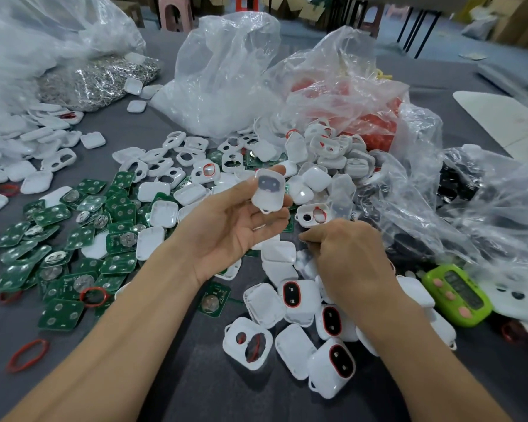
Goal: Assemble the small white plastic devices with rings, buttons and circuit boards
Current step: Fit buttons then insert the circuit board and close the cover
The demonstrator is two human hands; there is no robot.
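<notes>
My left hand [235, 220] is palm up above the table and pinches a small white shell [269, 191] between thumb and fingertips; a dark button pad shows inside it. My right hand [348, 254] hovers low over the pile of white parts, knuckles up, fingers curled down, pinching something small and dark that I cannot make out. Finished white devices with red-ringed black buttons [291, 295] lie just below the right hand. Green circuit boards [73, 239] with coin cells spread to the left. Red rings [28, 354] lie loose on the grey table.
Empty white shells [192, 166] are heaped in the middle, white back covers [28, 138] at far left. Clear plastic bags stand behind: one with red parts [369, 117], one with black parts [457, 184], one with metal rings [101, 80]. A green gadget [457, 293] lies at right.
</notes>
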